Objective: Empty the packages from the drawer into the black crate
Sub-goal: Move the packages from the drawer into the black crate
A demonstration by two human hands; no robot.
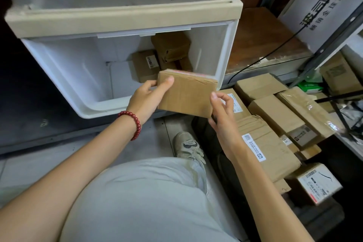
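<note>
A white plastic drawer (64,76) stands pulled open from its beige-topped cabinet (121,19). Several brown packages (170,47) sit at its back right. Above the drawer's front right corner hangs a flat cardboard package (186,94). My left hand (147,98) grips its left edge, thumb on top. My right hand (222,112) curls round its lower right corner. The black crate (220,171) stands on the floor to the right and holds several cardboard packages (267,143); only its dark near wall shows.
My knee in pale trousers (137,198) and a shoe (188,145) lie just below the drawer. A wooden shelf (265,41) with a black cable (275,49) and a white printed carton (324,6) is at the right, beside a metal rack (330,39).
</note>
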